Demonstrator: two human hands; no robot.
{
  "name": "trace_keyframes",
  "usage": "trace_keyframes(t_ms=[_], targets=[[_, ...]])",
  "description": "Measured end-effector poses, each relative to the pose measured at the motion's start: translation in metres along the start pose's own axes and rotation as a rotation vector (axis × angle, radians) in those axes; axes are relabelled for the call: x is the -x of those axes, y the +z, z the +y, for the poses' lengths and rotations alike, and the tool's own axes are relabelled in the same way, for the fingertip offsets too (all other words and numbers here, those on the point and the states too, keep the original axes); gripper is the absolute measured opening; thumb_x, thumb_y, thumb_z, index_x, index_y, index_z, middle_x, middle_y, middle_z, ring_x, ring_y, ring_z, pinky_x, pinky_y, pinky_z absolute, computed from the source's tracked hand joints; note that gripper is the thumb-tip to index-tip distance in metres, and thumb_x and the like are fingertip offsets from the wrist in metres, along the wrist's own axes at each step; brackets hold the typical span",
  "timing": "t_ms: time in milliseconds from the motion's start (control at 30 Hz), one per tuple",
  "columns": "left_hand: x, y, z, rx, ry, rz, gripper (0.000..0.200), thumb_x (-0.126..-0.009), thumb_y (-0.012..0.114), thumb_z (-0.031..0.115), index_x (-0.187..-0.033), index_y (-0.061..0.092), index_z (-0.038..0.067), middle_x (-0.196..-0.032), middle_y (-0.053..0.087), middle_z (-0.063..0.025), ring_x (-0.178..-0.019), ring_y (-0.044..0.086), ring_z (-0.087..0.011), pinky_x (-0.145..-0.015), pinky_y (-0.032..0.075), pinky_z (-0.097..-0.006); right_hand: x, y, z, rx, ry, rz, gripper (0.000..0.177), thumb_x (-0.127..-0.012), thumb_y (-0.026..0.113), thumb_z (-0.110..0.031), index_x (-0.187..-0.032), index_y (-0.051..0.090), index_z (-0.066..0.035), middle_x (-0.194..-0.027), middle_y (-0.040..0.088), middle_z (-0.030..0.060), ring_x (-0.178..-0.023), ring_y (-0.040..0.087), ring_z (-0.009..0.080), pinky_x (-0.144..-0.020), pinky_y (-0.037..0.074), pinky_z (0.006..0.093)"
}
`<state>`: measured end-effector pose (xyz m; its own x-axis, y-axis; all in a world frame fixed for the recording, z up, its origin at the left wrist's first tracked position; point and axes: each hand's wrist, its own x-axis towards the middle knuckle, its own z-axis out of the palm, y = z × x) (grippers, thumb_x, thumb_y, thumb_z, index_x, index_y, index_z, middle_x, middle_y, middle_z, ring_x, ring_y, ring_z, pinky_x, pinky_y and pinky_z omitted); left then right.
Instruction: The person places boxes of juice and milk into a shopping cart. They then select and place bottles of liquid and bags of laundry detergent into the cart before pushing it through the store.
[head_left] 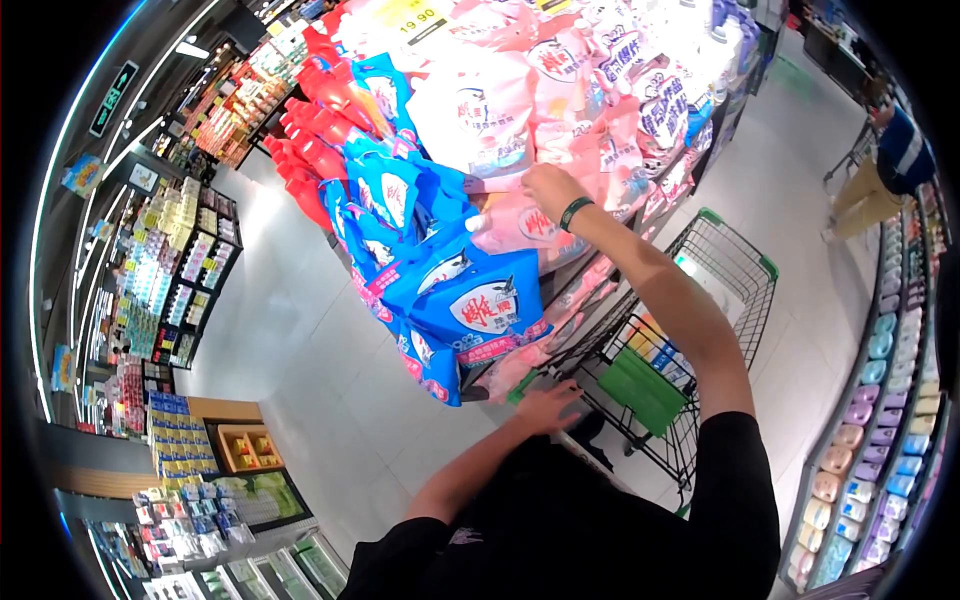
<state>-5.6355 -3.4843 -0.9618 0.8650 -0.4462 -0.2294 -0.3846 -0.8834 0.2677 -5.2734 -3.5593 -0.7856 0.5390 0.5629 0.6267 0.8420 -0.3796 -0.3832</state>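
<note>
A display is heaped with blue bags [485, 305] at the front and pink and white bags [480, 115] behind them. My right hand [553, 192] reaches over the pile, fingers curled at the lower edge of a large pale pink bag; what it grips there is too small to make out. A dark band circles that wrist. Low at the display's front corner, my left hand [548, 407] lies by the handle end of a shopping cart [745, 262], its fingers spread. The cart has a green panel [642, 390] and holds a few packages.
Red bottles [315, 150] line the display's left side. At the upper right a person [880, 165] stands beside another cart. Shelves of bottles [850, 440] run down the right edge. More shelves [165, 270] stand at the left across a tiled aisle [300, 300].
</note>
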Motion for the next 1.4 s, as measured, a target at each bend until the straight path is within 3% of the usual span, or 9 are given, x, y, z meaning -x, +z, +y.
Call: trace_keyframes(t_ms=[367, 533, 633, 767, 833, 1033, 1100, 1267, 1400], targets=[[-0.001, 0.005, -0.005, 0.022, 0.037, 0.031, 0.057, -0.095, 0.057, 0.050, -0.142, 0.053, 0.020, -0.145, 0.047, -0.0032, -0.095, 0.069, -0.0292, -0.080, 0.057, -0.0450, -0.002, -0.010, -0.035, 0.194, 0.219, -0.074, 0.017, -0.088, 0.069, -0.019, -0.103, 0.068, -0.010, -0.107, 0.067, 0.0105, -0.103, 0.063, 0.0318, -0.086, 0.054, 0.0444], [-0.002, 0.002, -0.004, -0.018, 0.001, -0.052, 0.054, -0.098, 0.051, 0.052, -0.144, 0.051, 0.022, -0.144, 0.045, -0.0021, -0.106, 0.068, -0.0250, -0.080, 0.057, -0.0441, 0.024, -0.034, -0.038, 0.245, 0.234, -0.066, 0.031, -0.086, 0.073, -0.018, -0.116, 0.066, -0.013, -0.121, 0.064, 0.0074, -0.115, 0.060, 0.0301, -0.094, 0.053, 0.0422], [-0.003, 0.003, -0.006, 0.000, 0.008, -0.037, 0.055, -0.098, 0.052, 0.051, -0.144, 0.050, 0.022, -0.146, 0.044, -0.0025, -0.108, 0.067, -0.0255, -0.081, 0.057, -0.0451, 0.066, -0.060, -0.047, 0.094, 0.177, 0.163, 0.041, -0.086, 0.074, -0.018, -0.125, 0.063, -0.009, -0.131, 0.060, 0.0123, -0.126, 0.053, 0.0321, -0.104, 0.047, 0.0406], [-0.001, 0.008, -0.008, 0.018, 0.007, -0.013, 0.055, -0.097, 0.053, 0.050, -0.144, 0.050, 0.022, -0.147, 0.044, -0.0032, -0.110, 0.067, -0.0276, -0.082, 0.057, -0.0460, 0.181, -0.042, -0.068, 0.078, 0.035, 0.317, 0.028, -0.084, 0.071, -0.006, -0.112, 0.066, -0.006, -0.119, 0.061, 0.0166, -0.115, 0.059, 0.0379, -0.101, 0.049, 0.0458], [-0.001, 0.015, -0.006, 0.007, 0.052, 0.061, 0.056, -0.097, 0.054, 0.048, -0.145, 0.050, 0.019, -0.148, 0.043, -0.0043, -0.110, 0.066, -0.0301, -0.082, 0.057, -0.0469, 0.266, -0.020, -0.092, -0.050, 0.280, 0.125, 0.026, -0.082, 0.074, -0.009, -0.107, 0.068, -0.007, -0.119, 0.063, 0.0154, -0.114, 0.061, 0.0369, -0.099, 0.050, 0.0451], [-0.020, 0.006, 0.017, 0.013, 0.012, -0.053, 0.060, -0.096, 0.055, 0.047, -0.145, 0.049, 0.013, -0.152, 0.041, -0.0097, -0.119, 0.062, -0.0303, -0.088, 0.056, -0.0462, 0.463, 0.009, -0.148, 0.349, 0.655, -0.359, 0.049, -0.089, 0.069, -0.039, -0.130, 0.062, -0.013, -0.133, 0.062, 0.0155, -0.120, 0.059, 0.0377, -0.100, 0.049, 0.0478], [-0.023, 0.007, 0.025, 0.020, 0.006, -0.048, 0.060, -0.096, 0.055, 0.047, -0.145, 0.049, 0.013, -0.151, 0.042, -0.0099, -0.116, 0.063, -0.0305, -0.087, 0.056, -0.0463, 0.488, 0.005, -0.151, 0.048, 1.030, -0.536, 0.048, -0.092, 0.064, -0.046, -0.129, 0.062, -0.015, -0.130, 0.064, 0.0185, -0.115, 0.062, 0.0386, -0.095, 0.051, 0.0488], [-0.025, 0.032, 0.050, 0.032, -0.052, 0.034, 0.059, -0.095, 0.057, 0.047, -0.144, 0.049, 0.015, -0.150, 0.043, -0.0078, -0.111, 0.066, -0.0292, -0.084, 0.057, -0.0453, 0.508, 0.003, -0.138, 0.083, 1.102, -0.519, 0.043, -0.095, 0.057, -0.047, -0.124, 0.063, -0.016, -0.111, 0.071, 0.0189, -0.099, 0.068, 0.0383, -0.083, 0.053, 0.0514], [-0.019, 0.047, 0.068, 0.009, -0.096, 0.081, 0.058, -0.095, 0.058, 0.046, -0.145, 0.049, 0.018, -0.151, 0.045, -0.0051, -0.109, 0.067, -0.0287, -0.084, 0.057, -0.0446, 0.532, -0.009, -0.140, 0.166, 0.941, -0.421, 0.040, -0.096, 0.056, -0.046, -0.121, 0.064, -0.016, -0.102, 0.072, 0.0167, -0.095, 0.069, 0.0369, -0.078, 0.053, 0.0506]])
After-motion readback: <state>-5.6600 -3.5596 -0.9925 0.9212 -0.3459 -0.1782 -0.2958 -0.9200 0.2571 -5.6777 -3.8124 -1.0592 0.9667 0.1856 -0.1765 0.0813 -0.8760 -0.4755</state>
